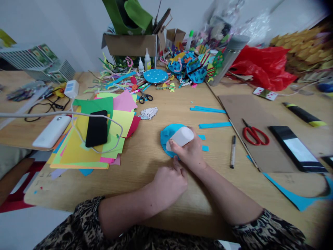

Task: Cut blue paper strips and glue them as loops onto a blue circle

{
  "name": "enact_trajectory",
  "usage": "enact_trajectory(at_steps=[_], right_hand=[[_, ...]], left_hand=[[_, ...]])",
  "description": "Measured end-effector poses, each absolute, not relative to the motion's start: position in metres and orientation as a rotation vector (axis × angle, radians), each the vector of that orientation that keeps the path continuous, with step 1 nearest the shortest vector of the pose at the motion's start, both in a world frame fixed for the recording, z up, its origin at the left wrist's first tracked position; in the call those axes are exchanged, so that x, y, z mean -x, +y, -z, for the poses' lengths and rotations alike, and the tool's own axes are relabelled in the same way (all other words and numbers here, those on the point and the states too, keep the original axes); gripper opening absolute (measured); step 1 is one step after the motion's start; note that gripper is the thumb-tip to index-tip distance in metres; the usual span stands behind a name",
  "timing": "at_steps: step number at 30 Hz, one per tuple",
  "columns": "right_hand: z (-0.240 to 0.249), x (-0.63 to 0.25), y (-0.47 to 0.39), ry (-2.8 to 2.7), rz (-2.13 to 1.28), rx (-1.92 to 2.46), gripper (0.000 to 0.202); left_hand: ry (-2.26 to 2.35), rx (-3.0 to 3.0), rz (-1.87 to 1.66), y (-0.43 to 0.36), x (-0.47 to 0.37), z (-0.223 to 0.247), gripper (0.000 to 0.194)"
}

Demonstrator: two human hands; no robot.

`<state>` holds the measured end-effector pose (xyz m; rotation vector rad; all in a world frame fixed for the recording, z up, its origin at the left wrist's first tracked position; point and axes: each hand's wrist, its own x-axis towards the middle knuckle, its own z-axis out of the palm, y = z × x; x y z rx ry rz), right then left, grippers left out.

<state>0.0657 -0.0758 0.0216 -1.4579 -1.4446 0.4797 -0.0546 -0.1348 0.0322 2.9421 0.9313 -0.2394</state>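
My right hand [191,151] grips a white rounded object [180,137], probably a glue bottle, lying tilted over a blue paper disc [166,135] on the wooden table [145,163]. My left hand [169,182] rests just below it with its fingers curled in, touching the near edge of the disc area; nothing shows in it. Small blue paper scraps [205,148] lie right of the disc.
A pile of coloured paper [85,152] with a black phone [96,128] and white power bank [52,131] lies left. Red scissors [253,133] on cardboard, a pen [232,151], blue strips [208,110], black scissors [145,98] and paper fish [192,67] lie around.
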Motion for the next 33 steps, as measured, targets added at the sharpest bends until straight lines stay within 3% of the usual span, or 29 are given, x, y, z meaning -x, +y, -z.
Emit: enact_trajectory(at_steps=[11,24,33], right_hand=[[-0.035,-0.091,-0.076,-1.026,-0.765,1.369,0.034],[-0.015,-0.147,-0.115,-1.084,-0.185,1.598,0.040],[-0.014,-0.143,-0.112,-1.189,-0.208,1.626,0.042]], left_hand=[[0.940,-2.989,0.204,-0.134,0.056,-0.034,0.020],[0.983,-2.986,0.208,-0.134,0.053,-0.028,0.022],[0.967,-3.022,0.090,-0.133,0.054,-0.026,0.023]])
